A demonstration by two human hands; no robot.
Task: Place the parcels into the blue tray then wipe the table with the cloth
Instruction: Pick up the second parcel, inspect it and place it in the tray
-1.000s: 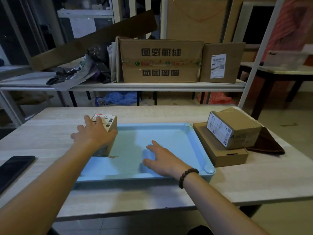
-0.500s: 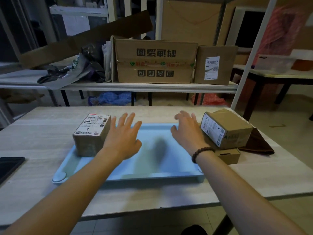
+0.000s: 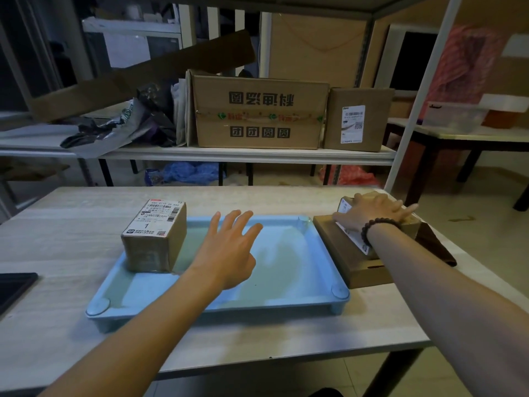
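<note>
While one small brown cardboard parcel with a white label (image 3: 156,234) sits at the far-left corner of the shallow pale-blue plastic tray (image 3: 286,293), the right hand (image 3: 372,210) lies across the top of the second brown cardboard parcel (image 3: 412,223), fingers spread over it. Whether it has truly clamped the sides, I can't tell from here. That parcel rests on a flat brown cardboard box (image 3: 346,253) just right of the tray, a dark brown cloth (image 3: 438,247) peeking out behind. The left hand (image 3: 229,250) hovers open over the tray, holding nothing. The parcel looks stiff and light, taped card possibly slick, so gripping the two long sides seems wisest on this pale wooden bench (image 3: 71,233).
</note>
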